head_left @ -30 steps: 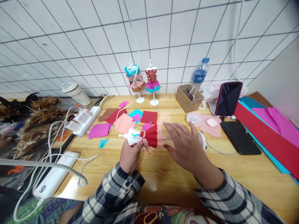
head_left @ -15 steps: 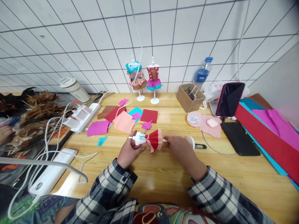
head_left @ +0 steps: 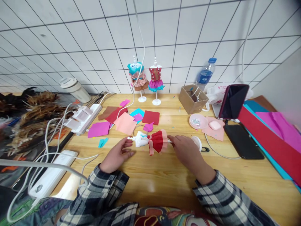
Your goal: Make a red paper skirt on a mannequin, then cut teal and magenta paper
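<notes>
At a glossy wooden table (head_left: 152, 179) below white wall tiles (head_left: 94, 40), the right hand (head_left: 185, 150) clasps a red-skirted white mannequin (head_left: 141, 140); the left hand (head_left: 117, 156) curves, thumb and fingers apart.

Your right hand (head_left: 188, 153) hides part of the pole (head_left: 169, 141) of the lying dress form (head_left: 158, 142); you cannot tell whether your left hand (head_left: 116, 156) touches the knobbed neck (head_left: 131, 138). A white cable (head_left: 140, 70) covers a strip of the turquoise-topped dress form (head_left: 138, 80). The cardboard box (head_left: 185, 102) blocks the foot of your bottle (head_left: 205, 76), whose label print is too small to read. Bits (head_left: 197, 121) in the pink dish (head_left: 198, 127) are too tiny to identify. The leaning phone (head_left: 234, 101) hides some of the plastic bag (head_left: 214, 94). The left edge cuts off the feathers (head_left: 39, 116), the right edge the red sheet (head_left: 274, 142), the bottom edge your plaid sleeves (head_left: 225, 191).
</notes>
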`<act>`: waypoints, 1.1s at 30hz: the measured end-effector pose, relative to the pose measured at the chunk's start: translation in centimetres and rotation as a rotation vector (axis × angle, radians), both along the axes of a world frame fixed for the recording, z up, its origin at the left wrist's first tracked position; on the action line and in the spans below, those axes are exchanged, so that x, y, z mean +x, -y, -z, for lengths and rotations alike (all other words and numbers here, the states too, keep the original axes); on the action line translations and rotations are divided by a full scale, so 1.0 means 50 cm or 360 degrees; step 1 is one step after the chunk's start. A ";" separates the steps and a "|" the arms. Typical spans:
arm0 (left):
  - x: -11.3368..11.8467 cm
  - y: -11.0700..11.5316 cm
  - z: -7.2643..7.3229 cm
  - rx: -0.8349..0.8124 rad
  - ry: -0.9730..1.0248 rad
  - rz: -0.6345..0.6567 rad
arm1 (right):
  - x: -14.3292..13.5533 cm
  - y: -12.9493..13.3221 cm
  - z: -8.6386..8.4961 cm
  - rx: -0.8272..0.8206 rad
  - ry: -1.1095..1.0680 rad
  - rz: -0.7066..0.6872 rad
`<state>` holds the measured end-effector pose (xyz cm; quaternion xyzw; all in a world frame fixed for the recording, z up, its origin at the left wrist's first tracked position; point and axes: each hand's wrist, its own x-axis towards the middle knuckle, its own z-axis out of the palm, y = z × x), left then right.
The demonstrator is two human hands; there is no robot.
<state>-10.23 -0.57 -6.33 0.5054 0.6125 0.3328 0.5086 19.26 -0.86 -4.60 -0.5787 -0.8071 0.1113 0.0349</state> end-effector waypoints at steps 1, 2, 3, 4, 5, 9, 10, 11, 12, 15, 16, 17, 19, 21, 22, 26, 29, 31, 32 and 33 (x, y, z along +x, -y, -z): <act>0.013 0.004 0.000 -0.0048 0.0147 0.0040 | -0.001 0.002 -0.004 0.0004 -0.0035 0.0024; 0.029 0.008 -0.002 -0.0074 0.0297 0.0074 | -0.004 0.004 -0.007 0.0008 -0.0080 0.0054; 0.046 0.012 -0.005 -0.0073 0.0442 0.0097 | -0.008 0.008 -0.009 0.0016 -0.0133 0.0077; 0.064 0.016 -0.010 -0.0020 0.0567 0.0064 | -0.012 0.011 -0.010 0.0037 -0.0191 0.0090; 0.082 0.019 -0.015 0.0039 0.0664 -0.0004 | -0.018 0.014 -0.009 0.0065 -0.0245 0.0089; 0.126 0.023 -0.032 0.0236 0.0869 -0.0228 | -0.034 0.021 0.000 0.0141 -0.0387 0.0049; 0.130 0.024 -0.034 0.0264 0.0899 -0.0231 | -0.035 0.021 0.003 0.0139 -0.0410 0.0052; 0.133 0.024 -0.036 0.0286 0.0925 -0.0217 | -0.036 0.020 0.005 0.0131 -0.0431 0.0057; 0.133 0.025 -0.037 0.0305 0.0944 -0.0201 | -0.035 0.019 0.008 0.0124 -0.0452 0.0060; 0.130 0.028 -0.036 0.0333 0.0943 -0.0214 | -0.031 0.016 0.015 0.0109 -0.0486 0.0042; 0.129 0.029 -0.035 0.0338 0.0918 -0.0243 | -0.030 0.016 0.017 0.0115 -0.0492 0.0028; 0.128 0.029 -0.033 0.0344 0.0886 -0.0280 | -0.028 0.016 0.020 0.0137 -0.0506 0.0007; 0.126 0.026 -0.028 0.0359 0.0817 -0.0336 | -0.026 0.018 0.025 0.0239 -0.0560 -0.0052; 0.127 0.021 -0.024 0.0366 0.0765 -0.0367 | -0.023 0.020 0.029 0.0368 -0.0612 -0.0109; 0.128 0.019 -0.022 0.0348 0.0751 -0.0365 | -0.021 0.021 0.029 0.0402 -0.0611 -0.0120; 0.135 0.014 -0.012 0.0182 0.0814 -0.0273 | -0.007 0.023 0.023 0.0254 -0.0386 -0.0073; 0.124 0.015 0.001 0.0081 0.0859 -0.0167 | 0.006 0.030 0.010 0.0076 -0.0134 -0.0127; 0.095 0.013 0.009 0.0004 0.0723 0.0039 | 0.015 0.042 0.003 -0.0015 -0.0003 -0.0152; 0.074 0.011 0.012 -0.0037 0.0587 0.0187 | 0.020 0.050 0.002 -0.0058 0.0039 -0.0155; 0.049 0.006 0.014 -0.0091 0.0410 0.0348 | 0.026 0.059 0.002 -0.0103 0.0067 -0.0159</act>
